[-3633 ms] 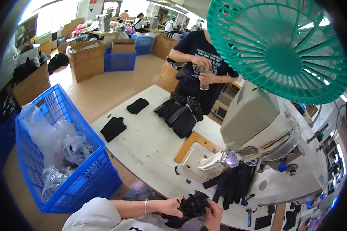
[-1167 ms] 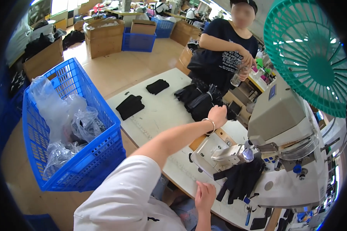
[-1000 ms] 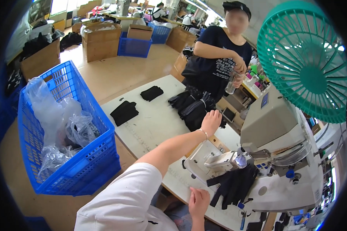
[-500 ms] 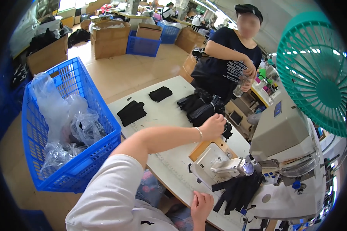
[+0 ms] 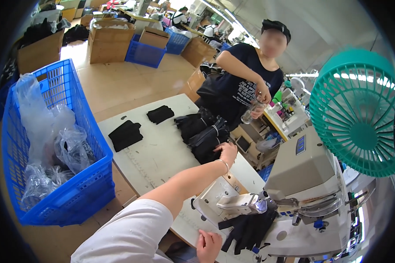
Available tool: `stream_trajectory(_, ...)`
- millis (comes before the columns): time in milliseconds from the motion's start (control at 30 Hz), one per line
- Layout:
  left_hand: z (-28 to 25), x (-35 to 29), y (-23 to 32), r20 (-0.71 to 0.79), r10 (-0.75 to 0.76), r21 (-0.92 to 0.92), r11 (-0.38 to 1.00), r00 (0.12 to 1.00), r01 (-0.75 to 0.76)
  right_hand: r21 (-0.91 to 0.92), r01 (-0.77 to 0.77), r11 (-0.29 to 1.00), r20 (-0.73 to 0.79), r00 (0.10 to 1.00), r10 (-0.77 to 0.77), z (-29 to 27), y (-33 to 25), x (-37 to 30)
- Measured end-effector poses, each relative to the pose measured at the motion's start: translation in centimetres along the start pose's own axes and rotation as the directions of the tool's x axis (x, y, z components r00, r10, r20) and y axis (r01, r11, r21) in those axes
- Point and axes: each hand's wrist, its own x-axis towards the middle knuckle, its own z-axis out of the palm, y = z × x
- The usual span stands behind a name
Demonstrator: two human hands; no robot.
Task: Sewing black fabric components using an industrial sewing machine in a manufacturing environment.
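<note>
My left arm stretches across the white worktable (image 5: 156, 155). At its end my left hand (image 5: 227, 153) grips the near edge of a tied bundle of black fabric pieces (image 5: 206, 140), its fingertips bent onto the cloth. Another black bundle (image 5: 191, 125) lies right behind that one. Near the table's front edge rests my right hand (image 5: 208, 245), its fingers curled and nothing visible in them. Just right of it, black fabric strips (image 5: 248, 230) spread beneath the head of a sewing machine (image 5: 241, 202). Two small black stacks, one nearer (image 5: 125, 135) and one farther (image 5: 160, 114), lie at the table's left.
A blue plastic crate (image 5: 98, 179) holding clear plastic bags (image 5: 72, 149) stands left of the table. A green fan (image 5: 362, 131) is at the right, above the machine's grey housing (image 5: 296, 164). Across the table a person (image 5: 245, 70) holds a clear container (image 5: 251, 111). Cardboard boxes (image 5: 109, 44) stand behind.
My left hand has come down from above the near end of the bundle onto its edge. The view has swung, shifting the scene leftward. My right hand stays by the table edge.
</note>
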Motion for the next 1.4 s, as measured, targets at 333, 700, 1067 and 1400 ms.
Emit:
stream_trajectory(333, -2.8, -0.6, -7.6, -0.434, 0.317, -0.248, 0.858, 0.844, -0.450, 0.031, -0.041, 0.999, 0.044, 0.998, 0.039, -0.2, 0.6, -0.2)
stream_trajectory(700, 5.1, 2.3, -30.1, 0.223, -0.400, -0.393, 0.798, 0.889, 0.457, 0.062, -0.063, 0.996, 0.011, 0.998, 0.062, -0.3, -0.4, 1.1)
stream_trajectory(1067, 4.0, 2.7, -31.2, 0.598, -0.453, -0.250, 0.678, 0.661, 0.691, 0.028, 0.002, 1.000, 0.036, 0.999, -0.003, 0.3, -0.4, -0.1)
stream_trajectory(1400, 4.6, 2.2, -30.1, 0.532, -0.468, -0.307, 0.670, 0.706, 0.676, 0.064, -0.049, 0.997, -0.009, 0.999, 0.050, -0.5, -1.7, 1.1)
